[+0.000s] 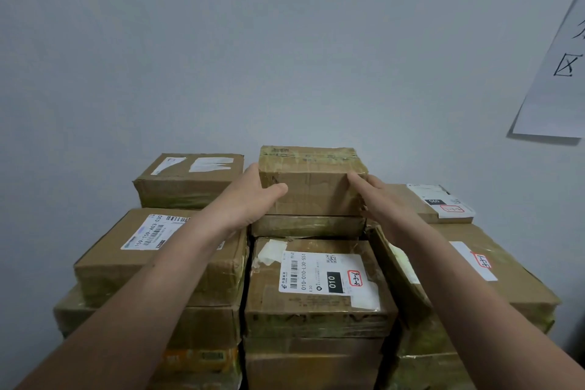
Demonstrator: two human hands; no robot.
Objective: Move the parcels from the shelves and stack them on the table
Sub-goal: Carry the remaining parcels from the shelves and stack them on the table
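Dim, even, bluish light with soft shadows, mild overall softness, and wide-angle bending toward the edges.

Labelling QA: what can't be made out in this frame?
Head view:
- Table: hidden under the parcel stack.
- Left hand fingers: behind the top parcel.
- Wall sheet: cut by right edge.
- Fine print on 3-3-6 label: too small.
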